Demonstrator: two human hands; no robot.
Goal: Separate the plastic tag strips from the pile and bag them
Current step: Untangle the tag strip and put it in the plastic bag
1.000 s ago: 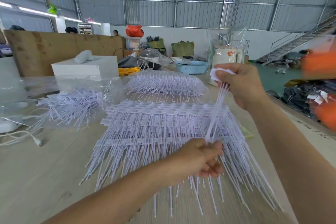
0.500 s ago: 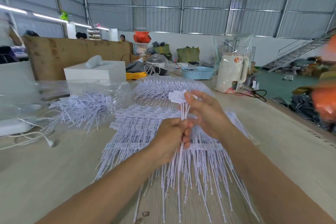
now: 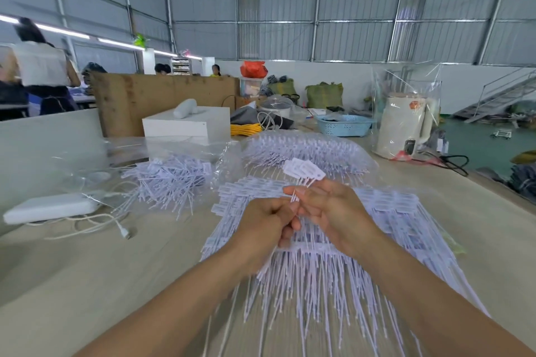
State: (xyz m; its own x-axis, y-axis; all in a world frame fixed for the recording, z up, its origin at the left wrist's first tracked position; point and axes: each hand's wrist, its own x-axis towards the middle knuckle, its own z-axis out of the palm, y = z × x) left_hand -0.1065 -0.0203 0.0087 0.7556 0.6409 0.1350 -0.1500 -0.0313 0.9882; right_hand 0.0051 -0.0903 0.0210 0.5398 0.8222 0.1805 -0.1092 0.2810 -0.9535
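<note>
A flat pile of white plastic tag strips (image 3: pixel 385 229) fans out on the table in front of me. Above it both hands hold one small bunch of tag strips (image 3: pixel 303 172), its flat heads sticking up past my fingers. My left hand (image 3: pixel 265 223) grips the thin tails low down. My right hand (image 3: pixel 327 209) pinches the bunch just under the heads. Loose separated strips (image 3: pixel 171 182) lie in a clear bag (image 3: pixel 87 159) at the left. A second clear bag full of strips (image 3: pixel 304 151) lies behind the pile.
A white power brick (image 3: pixel 49 207) with cables lies at the left. Behind stand a white box (image 3: pixel 185 124), a blue basket (image 3: pixel 343 124) and a bagged white kettle (image 3: pixel 404 124). The table's edge runs along the right. People work at the far left.
My hands came together over the pile. The right hand dropped from high on the right with the bunch, and the left hand slid up the tails to meet it.
</note>
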